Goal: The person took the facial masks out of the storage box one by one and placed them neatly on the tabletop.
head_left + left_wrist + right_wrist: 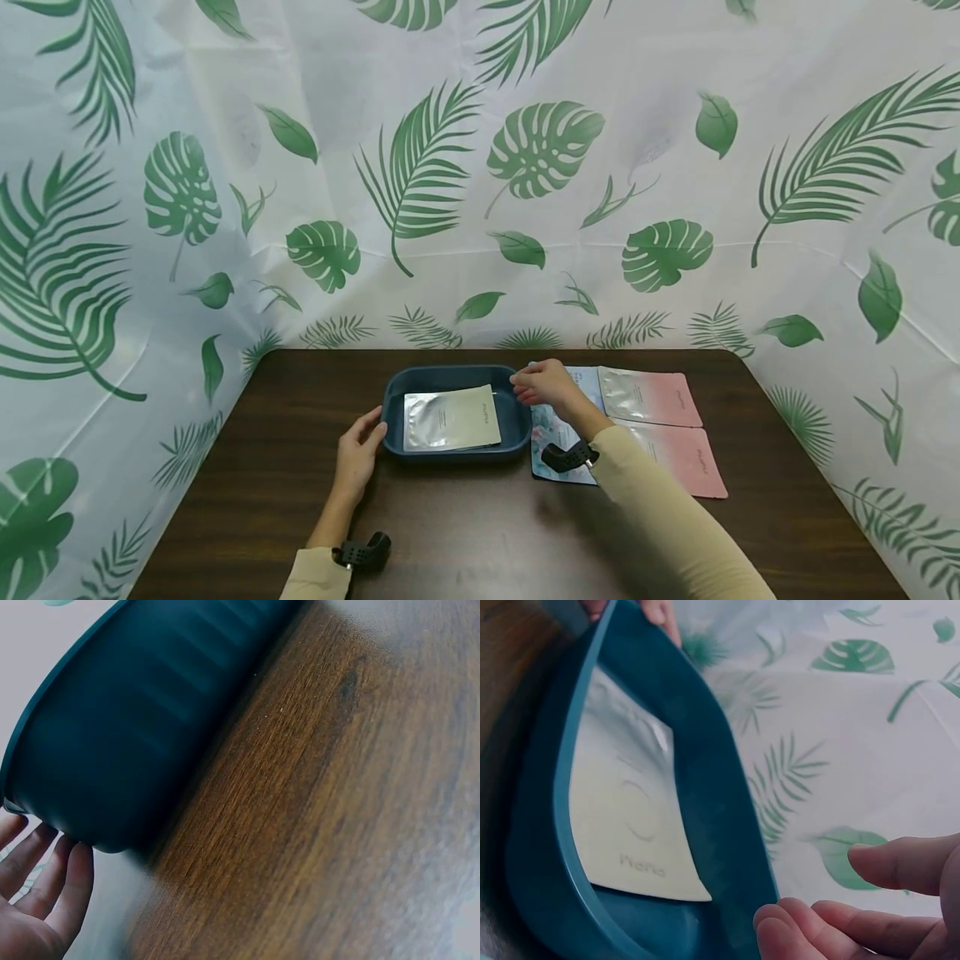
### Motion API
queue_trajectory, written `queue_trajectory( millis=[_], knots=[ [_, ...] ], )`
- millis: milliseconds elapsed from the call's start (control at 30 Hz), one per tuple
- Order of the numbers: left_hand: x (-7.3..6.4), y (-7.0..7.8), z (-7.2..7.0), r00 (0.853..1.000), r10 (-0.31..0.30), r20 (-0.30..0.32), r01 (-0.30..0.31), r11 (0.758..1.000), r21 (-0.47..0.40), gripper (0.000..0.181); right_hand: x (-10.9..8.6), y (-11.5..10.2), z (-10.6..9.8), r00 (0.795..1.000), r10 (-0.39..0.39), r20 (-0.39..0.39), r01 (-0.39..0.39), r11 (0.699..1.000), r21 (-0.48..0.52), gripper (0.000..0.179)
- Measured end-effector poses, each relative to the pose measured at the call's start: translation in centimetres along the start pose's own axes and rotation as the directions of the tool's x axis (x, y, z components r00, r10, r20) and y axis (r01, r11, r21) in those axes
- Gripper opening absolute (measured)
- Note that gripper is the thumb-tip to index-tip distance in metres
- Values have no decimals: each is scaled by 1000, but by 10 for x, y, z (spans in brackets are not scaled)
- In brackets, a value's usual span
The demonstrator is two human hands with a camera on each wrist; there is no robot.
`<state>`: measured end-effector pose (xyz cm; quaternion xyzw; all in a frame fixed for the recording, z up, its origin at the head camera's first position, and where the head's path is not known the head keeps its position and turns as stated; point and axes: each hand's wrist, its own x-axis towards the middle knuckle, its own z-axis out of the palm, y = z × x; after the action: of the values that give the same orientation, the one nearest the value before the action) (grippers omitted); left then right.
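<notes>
A dark blue rectangular bin (450, 457) stands on the table, with a flat cream-and-silver sheet-mask packet (453, 417) lying inside. Another packet's edge seems to show beneath it. My left hand (356, 454) is at the bin's left end, its fingertips (79, 859) touching the outer wall. Over the bin's right end hovers my right hand (545, 385), thumb apart from the fingers and nothing between them in the right wrist view. Under and beside the right forearm lie a light blue packet (547, 433) and two pink-and-silver packets, one behind (652, 396) and one in front (697, 458).
A dark brown wooden table (450, 533) carries everything. Its rear edge meets a white curtain (450, 300) with green leaf prints. Both wrists wear black bands, the left band (363, 552) and the right band (568, 457).
</notes>
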<state>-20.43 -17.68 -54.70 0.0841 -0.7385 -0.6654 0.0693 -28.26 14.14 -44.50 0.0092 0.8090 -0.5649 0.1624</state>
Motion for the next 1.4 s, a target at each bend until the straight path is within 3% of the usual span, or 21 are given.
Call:
queue_trajectory(
  millis=[633,867,967,1067,1200,1333,1400],
  knots=[
    [0,-2,1,1000,-13,13,13,1000,-15,42,7,0,40,999,51,14,-50,994,-97,37],
    [-9,18,-1,999,-29,35,31,999,-32,41,13,5,50,998,53,27,-48,983,-178,43],
    [-12,25,0,999,-32,33,33,999,-20,40,15,9,55,999,35,21,-29,969,-246,44],
    [-9,19,0,999,-36,31,37,999,-16,41,18,11,60,1000,15,22,-7,946,-325,24],
    [-4,7,0,999,-25,23,25,1000,-10,42,22,8,65,1000,11,22,0,894,-447,51],
    [-2,1,1,1000,-7,9,7,1000,-1,42,21,5,70,1000,31,-5,-29,848,-529,26],
    [-2,1,1,1000,-4,5,4,1000,-1,42,20,5,72,999,50,-16,-50,837,-545,29]
  ],
)
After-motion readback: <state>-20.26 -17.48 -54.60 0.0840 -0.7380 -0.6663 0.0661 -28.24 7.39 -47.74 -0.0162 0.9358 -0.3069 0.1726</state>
